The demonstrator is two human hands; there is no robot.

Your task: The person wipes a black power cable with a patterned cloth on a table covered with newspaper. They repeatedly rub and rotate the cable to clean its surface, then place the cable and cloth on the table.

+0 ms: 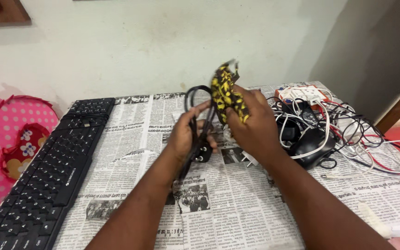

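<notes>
The left hand (188,134) is closed around a coiled black power cable (195,115) with its plug (203,152) hanging just below the palm, held above the desk (237,208). The right hand (251,122) pinches a yellow-and-black patterned fabric strip (227,92) against the cable loop. The strip could slip off the coil if the pinch loosens, and the loops might spring apart. Newspaper covers the desk; a black keyboard (52,176) lies at left, a tangle of wires (348,134) with a black mouse (311,146) at right, near a pale plastered wall (163,41)
</notes>
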